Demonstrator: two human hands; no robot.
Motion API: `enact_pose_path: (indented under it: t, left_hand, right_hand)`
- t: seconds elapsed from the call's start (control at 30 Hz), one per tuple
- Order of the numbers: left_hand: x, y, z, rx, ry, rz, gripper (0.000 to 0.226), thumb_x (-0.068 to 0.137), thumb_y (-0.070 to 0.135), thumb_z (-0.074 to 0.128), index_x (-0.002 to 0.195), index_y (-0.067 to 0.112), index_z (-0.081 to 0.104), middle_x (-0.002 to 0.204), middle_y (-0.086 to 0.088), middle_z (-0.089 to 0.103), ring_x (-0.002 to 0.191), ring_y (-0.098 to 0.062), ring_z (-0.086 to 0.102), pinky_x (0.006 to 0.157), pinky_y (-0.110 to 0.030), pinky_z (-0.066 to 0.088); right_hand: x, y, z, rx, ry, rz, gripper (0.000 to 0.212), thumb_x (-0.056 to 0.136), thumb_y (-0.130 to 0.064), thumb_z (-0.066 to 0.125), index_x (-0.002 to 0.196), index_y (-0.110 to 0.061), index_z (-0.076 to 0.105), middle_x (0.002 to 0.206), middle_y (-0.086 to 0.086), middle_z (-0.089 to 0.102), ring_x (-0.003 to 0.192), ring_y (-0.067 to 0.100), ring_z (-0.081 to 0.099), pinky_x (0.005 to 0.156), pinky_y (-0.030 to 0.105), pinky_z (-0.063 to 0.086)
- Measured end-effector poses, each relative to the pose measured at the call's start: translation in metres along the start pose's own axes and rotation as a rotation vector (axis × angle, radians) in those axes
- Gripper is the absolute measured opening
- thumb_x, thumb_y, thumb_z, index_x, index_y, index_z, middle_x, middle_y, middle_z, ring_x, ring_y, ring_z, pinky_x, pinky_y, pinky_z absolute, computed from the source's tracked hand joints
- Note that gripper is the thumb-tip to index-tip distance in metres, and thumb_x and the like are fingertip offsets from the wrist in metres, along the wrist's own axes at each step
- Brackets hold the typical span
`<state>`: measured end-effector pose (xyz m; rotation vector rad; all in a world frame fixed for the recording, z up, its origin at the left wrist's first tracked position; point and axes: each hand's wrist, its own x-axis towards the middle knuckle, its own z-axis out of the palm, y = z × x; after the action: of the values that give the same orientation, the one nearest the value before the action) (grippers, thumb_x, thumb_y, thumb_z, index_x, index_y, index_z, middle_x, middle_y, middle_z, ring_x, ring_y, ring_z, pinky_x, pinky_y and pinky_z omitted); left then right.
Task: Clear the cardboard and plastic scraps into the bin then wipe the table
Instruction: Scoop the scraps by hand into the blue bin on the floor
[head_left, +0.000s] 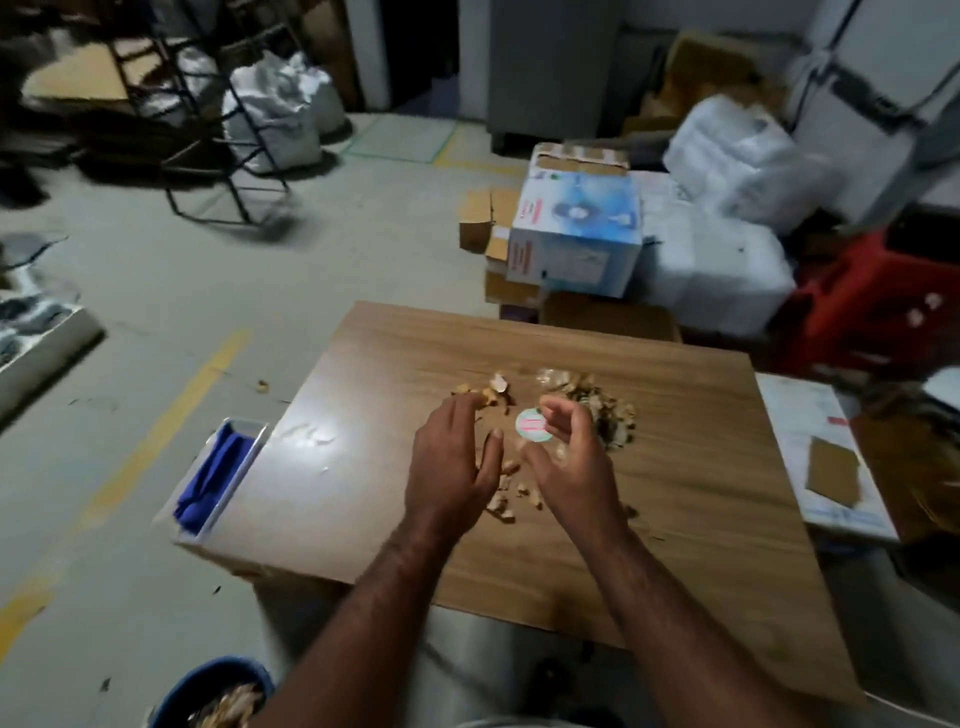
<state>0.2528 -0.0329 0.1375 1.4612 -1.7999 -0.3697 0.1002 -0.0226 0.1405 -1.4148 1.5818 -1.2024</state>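
Observation:
Torn cardboard scraps (608, 410) lie in a pile on the wooden table (701, 493), with smaller bits (506, 501) near the middle between my hands. A round white sticker-like disc (532, 425) lies among them. My left hand (452, 457) hovers over the scraps with fingers relaxed and spread. My right hand (566, 457) is cupped beside the disc, fingers loosely curled, holding nothing that I can see. A blue bin (208, 691) with scraps inside stands on the floor at the lower left. A blue cloth (210, 478) lies in a white tray (249, 427) at the table's left edge.
Stacked cardboard boxes (571, 234) and white sacks (727, 270) stand behind the table. A red crate (872, 306) is at the right. A white board with a cardboard piece (831, 470) adjoins the table's right side. Bare floor with yellow lines lies to the left.

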Motion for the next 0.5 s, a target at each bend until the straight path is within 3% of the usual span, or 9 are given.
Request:
enact_pose_path:
  t: [0.07, 0.23, 0.3, 0.37, 0.43, 0.5]
  left_hand:
    - [-0.003, -0.001, 0.027, 0.044, -0.055, -0.027, 0.054, 0.095, 0.042, 0.05, 0.137, 0.008, 0.056, 0.137, -0.01, 0.062, 0.125, -0.028, 0.058, 0.102, -0.049, 0.051]
    - [-0.023, -0.024, 0.076, 0.317, -0.35, -0.126, 0.084, 0.092, 0.063, 0.029, 0.156, 0.009, 0.037, 0.166, -0.019, 0.03, 0.153, -0.037, 0.03, 0.118, -0.058, 0.035]
    - [-0.033, -0.041, 0.087, 0.402, -0.446, -0.193, 0.093, 0.089, 0.068, 0.019, 0.163, 0.012, 0.024, 0.172, -0.017, 0.013, 0.159, -0.036, 0.013, 0.125, -0.058, 0.022]
    - [-0.043, -0.056, 0.094, 0.449, -0.479, -0.251, 0.097, 0.087, 0.07, 0.014, 0.166, 0.015, 0.015, 0.174, -0.016, 0.0, 0.161, -0.034, 0.001, 0.128, -0.057, 0.011]
    - [-0.052, -0.07, 0.099, 0.47, -0.491, -0.321, 0.097, 0.087, 0.072, 0.011, 0.167, 0.017, 0.006, 0.174, -0.014, -0.01, 0.161, -0.031, -0.007, 0.128, -0.054, 0.003]
    - [-0.056, -0.086, 0.102, 0.461, -0.474, -0.407, 0.094, 0.09, 0.072, 0.015, 0.167, 0.018, 0.001, 0.173, -0.013, -0.014, 0.161, -0.029, -0.011, 0.128, -0.051, -0.003]
  right_hand:
    - [0.004, 0.033, -0.026, -0.092, 0.008, 0.027, 0.056, 0.087, -0.015, 0.079, 0.137, -0.023, 0.054, 0.129, -0.01, 0.059, 0.122, 0.012, 0.06, 0.101, 0.03, 0.053]
    - [0.015, 0.115, -0.067, -0.385, -0.173, 0.144, 0.085, 0.085, -0.029, 0.081, 0.157, -0.018, 0.039, 0.156, 0.008, 0.047, 0.139, 0.026, 0.051, 0.11, 0.035, 0.044]
    - [0.017, 0.143, -0.069, -0.532, -0.263, 0.157, 0.094, 0.085, -0.044, 0.075, 0.163, -0.019, 0.027, 0.168, 0.008, 0.03, 0.153, 0.027, 0.033, 0.119, 0.042, 0.036]
    - [0.013, 0.166, -0.068, -0.728, -0.315, 0.149, 0.103, 0.082, -0.068, 0.054, 0.166, -0.022, 0.016, 0.174, 0.004, 0.015, 0.16, 0.024, 0.014, 0.123, 0.047, 0.027]
    - [0.003, 0.184, -0.065, -0.831, -0.28, 0.12, 0.107, 0.079, -0.075, 0.042, 0.166, -0.018, 0.017, 0.173, 0.008, 0.017, 0.16, 0.027, 0.015, 0.125, 0.05, 0.025]
    - [-0.008, 0.2, -0.061, -0.86, -0.198, 0.107, 0.107, 0.081, -0.074, 0.045, 0.163, -0.009, 0.024, 0.17, 0.015, 0.026, 0.157, 0.031, 0.025, 0.123, 0.053, 0.027]
